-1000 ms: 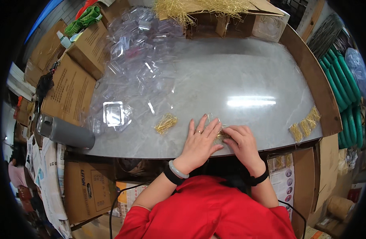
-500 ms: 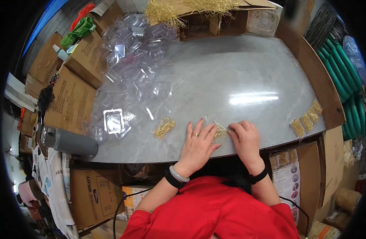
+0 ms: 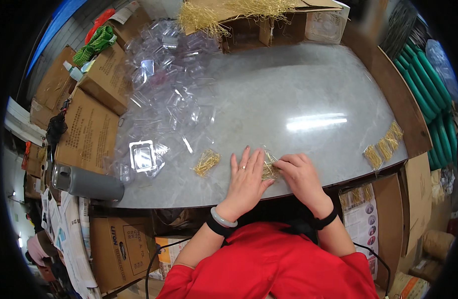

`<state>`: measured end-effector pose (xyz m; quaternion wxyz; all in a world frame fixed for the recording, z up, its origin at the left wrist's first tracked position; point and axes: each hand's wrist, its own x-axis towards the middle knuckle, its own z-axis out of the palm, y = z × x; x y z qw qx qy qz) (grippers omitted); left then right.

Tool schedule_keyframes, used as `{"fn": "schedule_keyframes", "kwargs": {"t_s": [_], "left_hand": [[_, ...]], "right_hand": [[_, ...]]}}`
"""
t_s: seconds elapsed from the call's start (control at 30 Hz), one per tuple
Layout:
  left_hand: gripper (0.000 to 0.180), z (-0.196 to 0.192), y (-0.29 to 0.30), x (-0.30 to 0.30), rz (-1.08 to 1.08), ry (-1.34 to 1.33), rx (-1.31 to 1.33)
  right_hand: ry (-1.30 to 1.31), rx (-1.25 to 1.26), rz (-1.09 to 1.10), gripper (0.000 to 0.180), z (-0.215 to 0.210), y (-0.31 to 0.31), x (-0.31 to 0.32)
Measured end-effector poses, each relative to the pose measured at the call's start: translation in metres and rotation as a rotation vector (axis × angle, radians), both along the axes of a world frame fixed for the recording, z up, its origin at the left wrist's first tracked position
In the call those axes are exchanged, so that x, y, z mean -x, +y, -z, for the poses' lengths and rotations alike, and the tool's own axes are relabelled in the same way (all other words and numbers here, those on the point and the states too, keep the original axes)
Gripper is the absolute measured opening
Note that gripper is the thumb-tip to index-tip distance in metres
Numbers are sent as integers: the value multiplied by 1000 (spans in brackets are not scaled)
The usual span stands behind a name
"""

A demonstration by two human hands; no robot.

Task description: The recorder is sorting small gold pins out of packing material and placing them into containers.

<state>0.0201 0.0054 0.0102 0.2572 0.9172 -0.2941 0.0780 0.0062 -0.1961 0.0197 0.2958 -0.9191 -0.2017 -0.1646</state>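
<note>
Near the table's front edge, a clear plastic case with thin gold wire hooks (image 3: 270, 171) lies between my two hands. Flat beside its left side, my left hand (image 3: 246, 180) has its fingers stretched out, with fingertips and thumb at the hooks. My right hand (image 3: 299, 175) pinches at the case's right side; what its fingertips hold is too small to make out. Left of my left hand lies another pack of gold hooks (image 3: 207, 163). Several filled packs (image 3: 383, 146) stand in a row at the table's right edge.
A heap of empty clear plastic cases (image 3: 171, 104) covers the table's left part. A grey bottle (image 3: 92, 183) lies at the left front corner. Loose gold hooks (image 3: 201, 17) lie on a divided cardboard box (image 3: 264, 32) at the back. A cardboard wall (image 3: 388, 89) bounds the right.
My right hand has moved slightly left, closer to my left hand. My left hand's fingers have come closer together and lie flatter over the case's left side.
</note>
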Motion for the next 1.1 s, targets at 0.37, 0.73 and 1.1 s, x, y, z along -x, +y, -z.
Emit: {"fn": "schedule_keyframes", "kwargs": {"t_s": [0.37, 0.73, 1.1], "left_hand": [[63, -6, -1, 1, 100, -11, -6], [80, 0, 11, 2, 149, 75, 178], [58, 6, 6, 2, 95, 60, 158]], "right_hand": [[51, -401, 161, 48, 7, 23, 18], [183, -52, -54, 82, -13, 8, -4], [49, -122, -147, 59, -16, 3, 1]]}}
